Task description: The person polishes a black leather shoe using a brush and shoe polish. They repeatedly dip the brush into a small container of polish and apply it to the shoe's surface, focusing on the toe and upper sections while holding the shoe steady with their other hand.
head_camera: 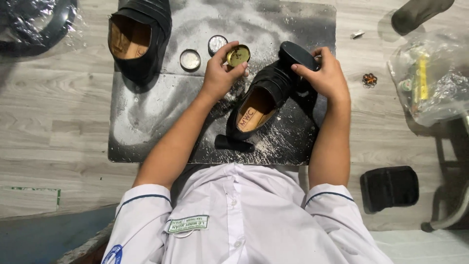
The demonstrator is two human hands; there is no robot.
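Polishing under way, by the look of it: gripping a small round brass-coloured polish tin (pixel 238 55) in the left hand (pixel 221 71), fingers clenched around its rim, just left of the toe. Steadying a glossy black leather heeled shoe (pixel 271 93) by its toe with the right hand (pixel 326 74), fingers closed over it, on a scuffed, dust-streaked dark mat (pixel 146 122). Likely calling next for picking up polish. Lying farther left: matching black shoe (pixel 137 39), two small round silver lids (pixel 190 59).

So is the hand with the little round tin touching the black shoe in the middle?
Cannot tell. In the head view the left hand holding the round tin sits right at the black shoe, overlapping its edge, with no plain gap or contact.
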